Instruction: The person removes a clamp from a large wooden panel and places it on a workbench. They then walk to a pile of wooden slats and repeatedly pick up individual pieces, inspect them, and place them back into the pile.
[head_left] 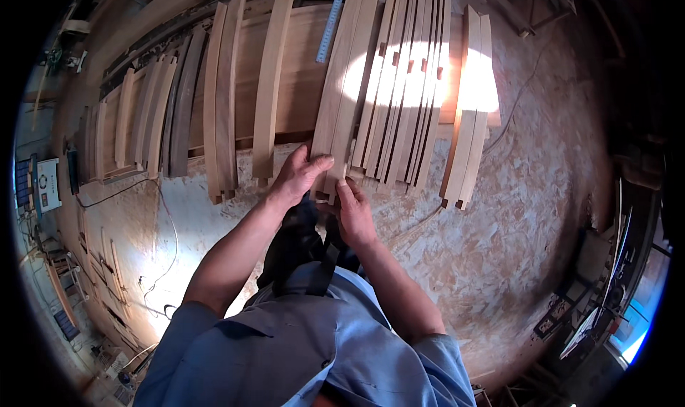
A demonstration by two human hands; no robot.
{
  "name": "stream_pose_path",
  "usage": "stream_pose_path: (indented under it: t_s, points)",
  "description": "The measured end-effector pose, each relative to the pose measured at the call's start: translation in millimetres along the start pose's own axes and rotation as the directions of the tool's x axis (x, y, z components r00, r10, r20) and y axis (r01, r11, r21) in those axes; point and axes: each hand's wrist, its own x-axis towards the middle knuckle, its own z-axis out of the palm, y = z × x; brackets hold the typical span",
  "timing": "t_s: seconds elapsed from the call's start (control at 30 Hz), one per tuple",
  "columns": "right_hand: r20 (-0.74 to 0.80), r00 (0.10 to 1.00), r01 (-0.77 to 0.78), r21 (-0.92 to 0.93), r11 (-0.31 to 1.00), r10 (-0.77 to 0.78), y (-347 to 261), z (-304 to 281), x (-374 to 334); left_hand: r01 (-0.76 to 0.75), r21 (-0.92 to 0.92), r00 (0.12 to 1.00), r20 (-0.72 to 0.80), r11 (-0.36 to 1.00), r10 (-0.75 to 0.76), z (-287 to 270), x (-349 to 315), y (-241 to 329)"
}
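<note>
Two long pale wooden boards [339, 86] lie side by side, their near ends reaching toward my body. My left hand [300, 176] is closed on the near end of the left board, its thumb lying on the upper face and its other fingers partly hidden. Beside it, a little nearer to me, my right hand [354, 210] pinches a thin pale stick [344, 171] against the end of the right board. Whether that stick is a pencil I cannot tell. Close by on the right is a row of several narrow wooden strips [407, 121], some with dark notches.
A blue-white ruler [329, 28] lies on a broad panel [307, 36] beyond my left hand. More boards [274, 86] spread out leftward, and a pair [471, 121] lies to the right under a bright patch of light. A cable [175, 228] trails over the dusty floor [499, 264].
</note>
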Motion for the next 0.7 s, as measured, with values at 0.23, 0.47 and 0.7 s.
stream_pose_path:
  t_s: [0.23, 0.47, 0.7]
  points:
    - [-0.036, 0.994, -0.083, 0.399, 0.913, 0.106, 3, -21, 11, -0.007, 0.052, 0.997, -0.077, 0.999, 0.011, -8, 1, -3]
    - [-0.144, 0.988, -0.001, 0.354, 0.935, 0.055, 6, -7, 18, 0.033, 0.062, 0.991, -0.130, 0.998, -0.024, -6, -2, -2]
    - [-0.209, 0.978, 0.004, 0.087, 0.996, 0.014, 10, -5, -24, -0.267, 0.885, 0.764, -0.047, 0.382, 0.643, -4, -36, 2]
